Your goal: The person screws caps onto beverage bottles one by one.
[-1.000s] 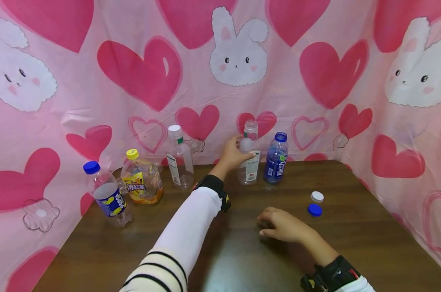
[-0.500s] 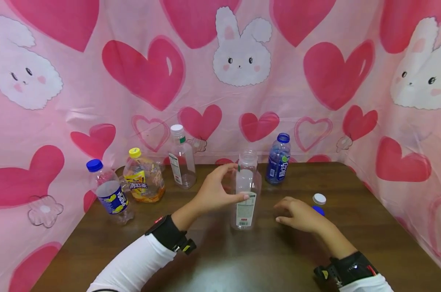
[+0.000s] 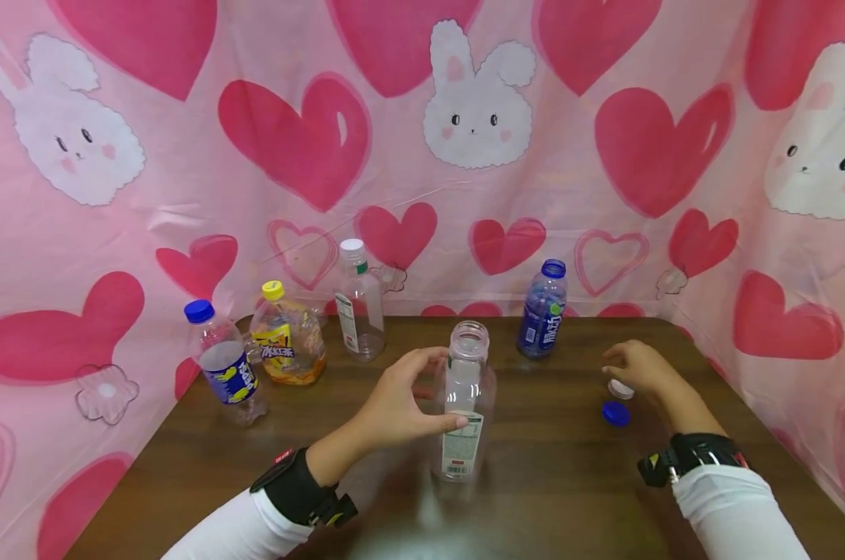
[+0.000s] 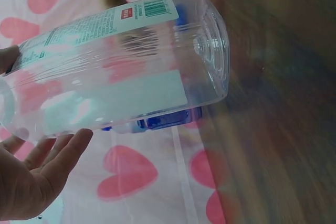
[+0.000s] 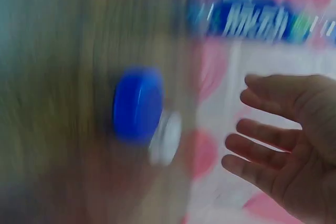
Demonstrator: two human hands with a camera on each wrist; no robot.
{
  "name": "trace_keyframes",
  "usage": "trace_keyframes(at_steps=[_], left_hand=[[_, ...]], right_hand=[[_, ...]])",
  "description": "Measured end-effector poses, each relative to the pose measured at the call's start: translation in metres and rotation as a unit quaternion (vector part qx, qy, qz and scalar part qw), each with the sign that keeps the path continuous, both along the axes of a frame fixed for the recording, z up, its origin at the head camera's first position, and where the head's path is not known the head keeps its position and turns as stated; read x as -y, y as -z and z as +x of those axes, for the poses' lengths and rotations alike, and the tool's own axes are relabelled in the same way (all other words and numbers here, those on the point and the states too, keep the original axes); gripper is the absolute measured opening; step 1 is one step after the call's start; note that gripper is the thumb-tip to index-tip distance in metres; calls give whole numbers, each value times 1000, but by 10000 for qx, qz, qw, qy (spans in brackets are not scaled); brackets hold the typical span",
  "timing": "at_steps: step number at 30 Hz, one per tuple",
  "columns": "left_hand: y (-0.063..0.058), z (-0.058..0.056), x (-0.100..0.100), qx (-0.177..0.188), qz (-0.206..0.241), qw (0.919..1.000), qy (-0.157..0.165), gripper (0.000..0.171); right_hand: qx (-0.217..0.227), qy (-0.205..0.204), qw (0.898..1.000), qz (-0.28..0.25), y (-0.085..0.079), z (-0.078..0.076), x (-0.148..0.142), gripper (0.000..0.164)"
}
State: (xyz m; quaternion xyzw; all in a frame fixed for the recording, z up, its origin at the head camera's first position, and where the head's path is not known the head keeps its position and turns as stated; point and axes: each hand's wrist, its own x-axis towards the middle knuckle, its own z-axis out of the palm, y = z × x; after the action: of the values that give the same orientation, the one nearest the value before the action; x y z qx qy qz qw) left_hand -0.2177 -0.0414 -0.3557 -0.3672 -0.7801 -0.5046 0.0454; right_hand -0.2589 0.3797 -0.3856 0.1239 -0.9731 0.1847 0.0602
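My left hand (image 3: 394,412) grips a clear plastic bottle (image 3: 462,443) with an uncapped mouth and a pale label. In the left wrist view the bottle (image 4: 115,77) spans the picture, thumb on one side and fingers (image 4: 68,156) on the other. Whether its base touches the table cannot be told. My right hand (image 3: 642,369) hovers by a white cap (image 3: 620,390), partly covering it in the head view; a blue cap (image 3: 615,414) lies just nearer. Blurred in the right wrist view, both the blue cap (image 5: 137,106) and white cap (image 5: 166,139) sit apart from my spread fingers (image 5: 257,150).
Along the left stand a blue-capped bottle (image 3: 229,377), a yellow-capped bottle (image 3: 278,346) and a white-capped clear bottle (image 3: 359,311). An uncapped blue bottle (image 3: 542,315) is at the back of the brown table (image 3: 548,482). A pink heart-print cloth (image 3: 394,179) hangs behind.
My left hand has brought the clear bottle from beside the blue bottle nearer to me. My right hand has moved right and farther away, over to the caps.
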Motion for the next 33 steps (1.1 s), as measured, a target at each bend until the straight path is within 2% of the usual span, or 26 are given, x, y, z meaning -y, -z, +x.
trace_keyframes(at_steps=[4, 7, 8, 11, 18, 21, 27, 30, 33], left_hand=[[0, 5, 2, -50, -16, 10000, 7, 77], [1, 8, 3, -75, -41, 10000, -9, 77], [2, 8, 3, -68, -50, 10000, -18, 77], [4, 8, 3, -54, -36, 10000, -44, 77], [8, 8, 2, -83, 66, 9999, -2, 76], [8, 9, 3, -48, 46, 10000, -56, 75], [7, 10, 4, -17, 17, 9999, -113, 75], [7, 10, 4, -18, 1, 9999, -115, 75], [6, 10, 5, 1, -73, 9999, -129, 75]], right_hand=[[684, 557, 9959, -183, 7, -7, -32, 29], [1138, 727, 9900, -397, 11, -8, -41, 38], [1155, 731, 9899, -374, 13, -8, -41, 41], [1018, 587, 9927, -278, 18, -11, -42, 45], [707, 543, 9957, 261, 23, -21, -37, 27], [648, 552, 9958, 328, 25, -23, -31, 24], [964, 683, 9929, 133, 29, -26, -22, 28], [814, 504, 9954, 63, 24, -27, -15, 22], [390, 42, 9992, 44, 8, -32, 1, 18]])
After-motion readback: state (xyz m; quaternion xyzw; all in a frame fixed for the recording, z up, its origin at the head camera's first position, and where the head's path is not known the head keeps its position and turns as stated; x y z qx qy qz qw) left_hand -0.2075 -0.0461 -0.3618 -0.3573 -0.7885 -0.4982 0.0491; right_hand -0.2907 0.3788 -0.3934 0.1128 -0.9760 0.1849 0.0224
